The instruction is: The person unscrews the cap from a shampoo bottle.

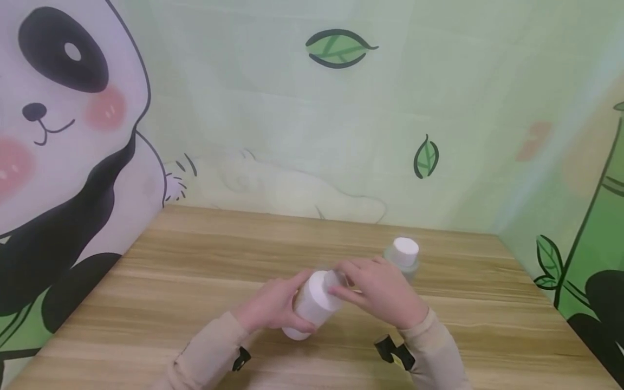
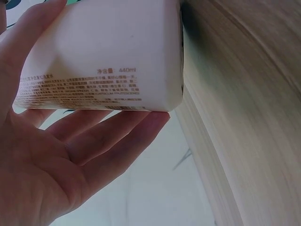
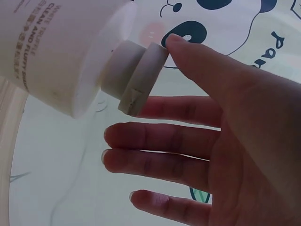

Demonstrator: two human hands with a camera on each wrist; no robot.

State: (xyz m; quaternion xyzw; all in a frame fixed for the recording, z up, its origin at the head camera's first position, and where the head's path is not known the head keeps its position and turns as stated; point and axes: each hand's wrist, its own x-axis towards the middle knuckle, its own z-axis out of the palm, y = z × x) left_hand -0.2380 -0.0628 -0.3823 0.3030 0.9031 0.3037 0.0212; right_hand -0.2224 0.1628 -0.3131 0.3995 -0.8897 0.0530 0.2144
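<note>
My left hand (image 1: 268, 306) grips a white shampoo bottle (image 1: 317, 303) round its body, thumb on the near side. The bottle leans, with its top toward the right hand and its base low over the table. Brown print, including "440ml", shows in the left wrist view. My right hand (image 1: 382, 287) pinches the bottle's white cap (image 3: 146, 77) between thumb and index finger. In the right wrist view its other fingers extend past the cap. The cap sits on the bottle's neck.
A second bottle (image 1: 403, 271), pale green with a white cap, stands behind the right hand and is partly hidden by it. The wood-grain table (image 1: 195, 260) meets a pale green backdrop (image 1: 244, 97) with panda and leaf drawings.
</note>
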